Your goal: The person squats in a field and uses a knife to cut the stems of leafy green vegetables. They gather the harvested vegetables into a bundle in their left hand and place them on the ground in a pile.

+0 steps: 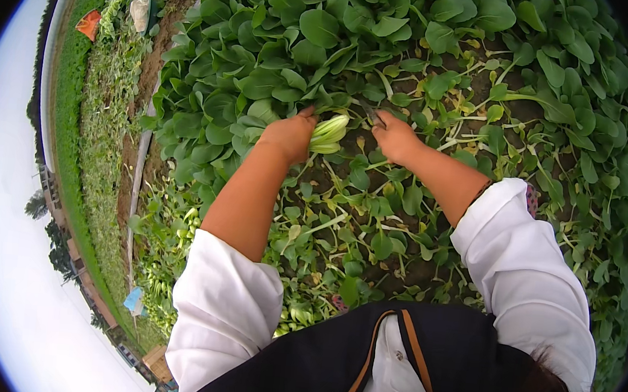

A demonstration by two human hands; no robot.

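Note:
My left hand [290,135] grips a cut bunch of leafy greens, likely bok choy; its pale green stalk base [329,134] points right, towards my other hand. The bunch's leaves are mostly hidden behind the hand and among the foliage. In my right hand [396,138] is a knife [371,111], its dark blade slanting up and left beside the standing plants. Dense, upright bok choy plants [282,51] rise just beyond both hands. Below the hands the soil carries loose leaves and trimmed stalks [325,225], some of them yellowed.
Cut bunches [297,313] lie in a pile at lower left, near my body. A pale strip [139,173] edges the bed on the left. Past it are an orange bag [88,24], a whitish sack [140,12] and a blue item [134,299]. More standing greens [618,157] grow at right.

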